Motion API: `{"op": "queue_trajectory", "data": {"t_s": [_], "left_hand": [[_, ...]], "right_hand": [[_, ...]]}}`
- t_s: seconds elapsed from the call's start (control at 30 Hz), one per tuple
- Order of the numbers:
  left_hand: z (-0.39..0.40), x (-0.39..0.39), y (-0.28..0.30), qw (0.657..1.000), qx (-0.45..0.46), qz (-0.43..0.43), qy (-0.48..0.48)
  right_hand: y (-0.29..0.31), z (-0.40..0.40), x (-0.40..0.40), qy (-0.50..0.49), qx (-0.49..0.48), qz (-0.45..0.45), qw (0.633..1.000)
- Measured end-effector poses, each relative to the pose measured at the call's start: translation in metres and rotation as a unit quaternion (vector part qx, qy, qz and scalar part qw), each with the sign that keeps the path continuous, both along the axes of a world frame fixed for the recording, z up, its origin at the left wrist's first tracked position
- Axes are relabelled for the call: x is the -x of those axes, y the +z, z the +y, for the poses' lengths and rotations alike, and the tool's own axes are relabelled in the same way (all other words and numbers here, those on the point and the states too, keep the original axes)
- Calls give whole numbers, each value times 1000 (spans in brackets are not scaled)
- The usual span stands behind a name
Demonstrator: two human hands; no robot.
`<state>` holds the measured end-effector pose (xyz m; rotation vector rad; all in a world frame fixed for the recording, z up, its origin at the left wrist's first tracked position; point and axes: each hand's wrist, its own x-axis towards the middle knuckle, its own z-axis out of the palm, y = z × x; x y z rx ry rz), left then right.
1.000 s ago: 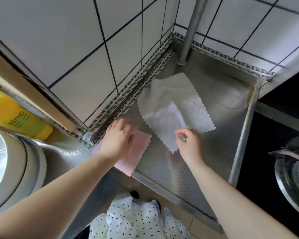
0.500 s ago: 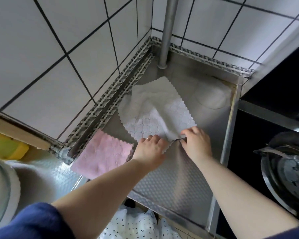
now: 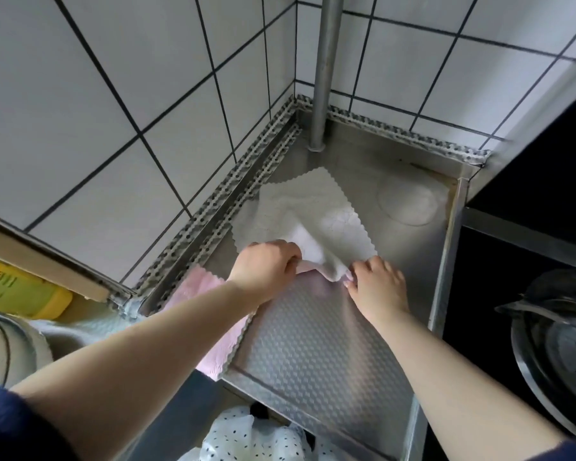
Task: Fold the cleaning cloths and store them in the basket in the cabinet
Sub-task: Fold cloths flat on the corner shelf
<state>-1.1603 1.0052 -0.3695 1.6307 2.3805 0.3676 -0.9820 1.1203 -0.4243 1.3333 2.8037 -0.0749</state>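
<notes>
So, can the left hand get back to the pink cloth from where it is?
Probably yes: the left hand is busy pinching the white cloth, but the pink cloth lies uncovered just beneath its forearm.

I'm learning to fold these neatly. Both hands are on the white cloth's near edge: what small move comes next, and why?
Probably carry the near edge toward the far corner. Left hand and right hand already pinch the white cloth with its edge lifted, the rest flat on the steel counter.

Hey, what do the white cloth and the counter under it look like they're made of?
White cloth: soft, probably microfibre, matte, with a quilted scale pattern and zigzag-cut edges. Counter: looks like stainless steel, grey and dully reflective, embossed with small raised bumps.
</notes>
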Motion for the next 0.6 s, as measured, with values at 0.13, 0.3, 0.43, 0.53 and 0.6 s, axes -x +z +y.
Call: {"op": "queue_trajectory", "data": {"t_s": [0.13, 0.3, 0.43, 0.53, 0.6], "left_hand": [[4, 16, 17, 999, -9, -1, 39], [15, 38, 37, 996, -55, 56, 44], [43, 44, 66, 994, -98, 40, 39], [61, 41, 87, 990, -134, 40, 17], [67, 36, 95, 987, -153, 49, 1]], "right_hand": [[4, 13, 5, -62, 46, 85, 993], [35, 41, 1, -101, 77, 168, 978], [80, 66, 0, -94, 19, 197, 976], [108, 80, -14, -60, -21, 213, 975], [123, 84, -30, -38, -48, 193, 979]]}}
